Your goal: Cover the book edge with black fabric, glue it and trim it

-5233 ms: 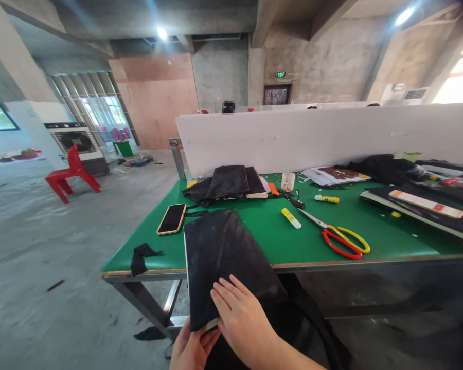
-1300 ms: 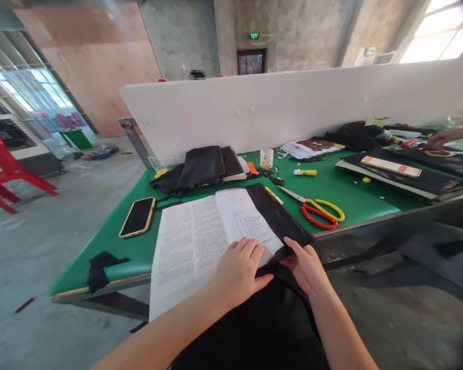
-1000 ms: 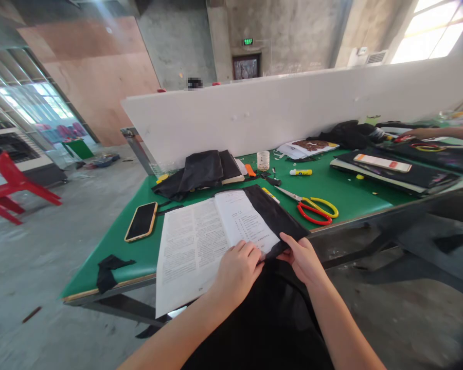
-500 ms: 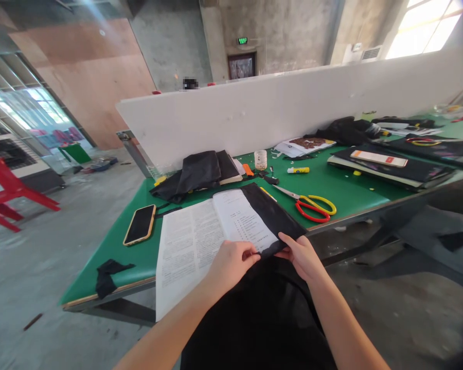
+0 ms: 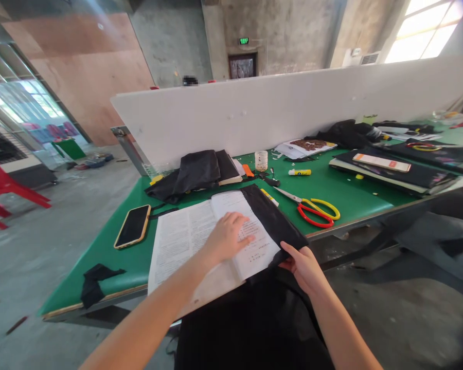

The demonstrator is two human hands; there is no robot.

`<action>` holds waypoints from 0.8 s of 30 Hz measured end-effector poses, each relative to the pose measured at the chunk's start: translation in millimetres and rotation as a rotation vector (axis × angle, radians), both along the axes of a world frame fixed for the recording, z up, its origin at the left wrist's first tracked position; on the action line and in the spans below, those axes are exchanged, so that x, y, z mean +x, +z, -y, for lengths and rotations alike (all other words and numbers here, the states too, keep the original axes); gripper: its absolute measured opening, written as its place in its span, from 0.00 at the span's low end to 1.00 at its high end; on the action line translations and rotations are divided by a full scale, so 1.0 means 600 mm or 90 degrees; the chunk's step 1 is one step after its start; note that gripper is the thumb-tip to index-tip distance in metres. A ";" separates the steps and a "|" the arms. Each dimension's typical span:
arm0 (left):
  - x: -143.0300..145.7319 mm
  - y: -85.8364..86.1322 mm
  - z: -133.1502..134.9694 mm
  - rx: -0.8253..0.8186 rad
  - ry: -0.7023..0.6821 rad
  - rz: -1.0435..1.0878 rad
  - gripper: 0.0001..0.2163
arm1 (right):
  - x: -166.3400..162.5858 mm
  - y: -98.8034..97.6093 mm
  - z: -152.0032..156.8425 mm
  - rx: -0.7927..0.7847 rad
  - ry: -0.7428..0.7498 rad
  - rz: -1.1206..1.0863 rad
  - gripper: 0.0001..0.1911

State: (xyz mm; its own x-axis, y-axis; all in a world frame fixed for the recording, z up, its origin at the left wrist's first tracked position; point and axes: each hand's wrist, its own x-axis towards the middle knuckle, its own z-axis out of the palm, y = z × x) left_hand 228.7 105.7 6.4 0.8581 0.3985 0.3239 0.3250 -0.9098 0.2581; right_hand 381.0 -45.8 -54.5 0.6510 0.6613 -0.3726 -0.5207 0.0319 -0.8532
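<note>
An open book (image 5: 185, 231) with printed pages lies at the front edge of the green table, its lower part reaching over the edge. Black cloth (image 5: 268, 213) covers the book's right side. My left hand (image 5: 228, 237) is over the right-hand printed page, fingers apart and holding nothing; whether it touches the paper I cannot tell. At the lower right corner, my right hand (image 5: 299, 262) pinches the cloth-covered edge, thumb on top and the other fingers partly hidden beneath. Scissors (image 5: 312, 208) with red and yellow handles lie right of the book, beside a glue stick (image 5: 269, 197).
A phone (image 5: 133, 226) and a black cloth scrap (image 5: 96, 282) lie on the green table (image 5: 111, 257) at left. Behind the book are folded black cloth (image 5: 198, 172), a jar (image 5: 261, 161) and another glue stick (image 5: 300, 172). A white partition (image 5: 224, 118) runs along the back.
My left hand has left the book's lower edge and moved up over the page, its fingers spreading. My right hand keeps its hold at the corner. The view has shifted slightly.
</note>
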 end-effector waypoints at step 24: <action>0.009 -0.040 -0.177 -0.052 0.198 0.118 0.13 | -0.029 0.088 -0.018 -0.006 -0.015 0.411 0.12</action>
State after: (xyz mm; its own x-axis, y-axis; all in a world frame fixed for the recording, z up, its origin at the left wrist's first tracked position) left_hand 234.0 211.7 -17.4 0.6217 0.6619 0.4189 0.5238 -0.7489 0.4059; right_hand 363.7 -35.0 -2.0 0.7604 0.6427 0.0934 0.0987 0.0278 -0.9947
